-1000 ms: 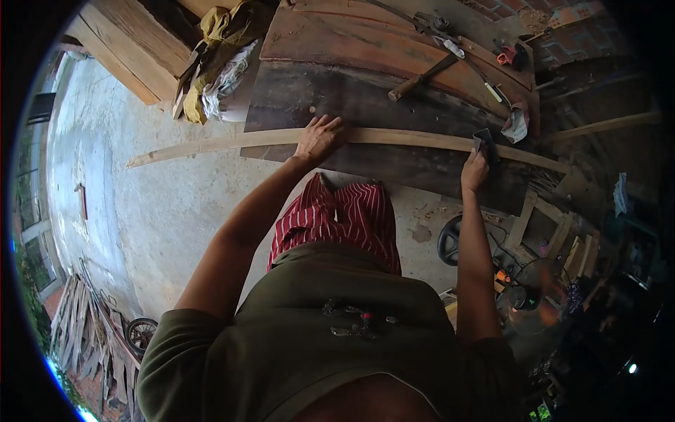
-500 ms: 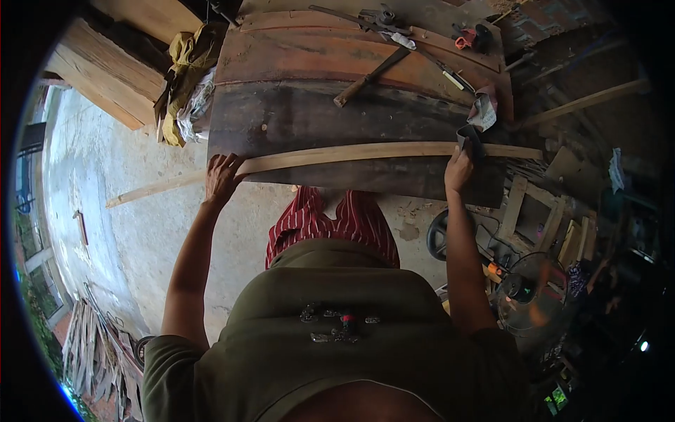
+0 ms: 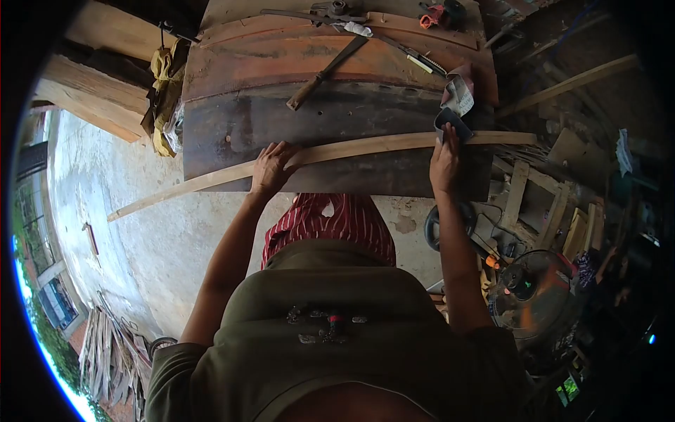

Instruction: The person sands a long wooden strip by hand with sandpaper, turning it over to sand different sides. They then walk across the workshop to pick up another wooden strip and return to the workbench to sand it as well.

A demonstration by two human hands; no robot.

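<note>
A long, slightly curved wooden strip (image 3: pixel 365 145) lies across the near part of the dark workbench (image 3: pixel 267 116), its left end reaching out past the edge over the floor. My left hand (image 3: pixel 273 167) is closed on the strip left of the middle. Toward its right end, my right hand (image 3: pixel 445 163) holds a dark, bent sheet (image 3: pixel 455 125) against the strip; it looks like sandpaper. Just beyond that sheet lies a crumpled printed piece (image 3: pixel 459 95).
On the bench lie a wooden-handled tool (image 3: pixel 316 83), a white and black cutter (image 3: pixel 420 63), a metal plane (image 3: pixel 339 10) and a red object (image 3: pixel 432 15). A fan (image 3: pixel 524 285) stands at right. Planks (image 3: pixel 98 91) are at upper left.
My left hand has moved right along the strip, closer to my right hand. The bench appears shifted left and upward in view. My right hand still has the dark sheet.
</note>
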